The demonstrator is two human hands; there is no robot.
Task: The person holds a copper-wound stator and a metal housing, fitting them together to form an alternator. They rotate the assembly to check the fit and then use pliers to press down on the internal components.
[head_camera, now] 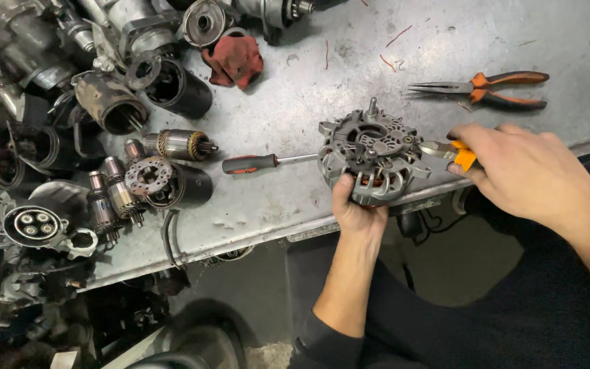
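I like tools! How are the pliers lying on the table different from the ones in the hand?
The long-nose pliers lie untouched on the metal table; the cutting pliers are held by the right hand against the alternator. The first have long thin jaws, the second short ones. Both have orange handles.

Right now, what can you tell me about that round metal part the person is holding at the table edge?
The alternator is a round, grey cast-metal housing with slotted vents, a threaded stud on top and copper windings showing low on its side. It looks worn and dusty. It sits tilted at the metal bench's front edge. The left hand grips it from below; pliers in the right hand meet its right side.
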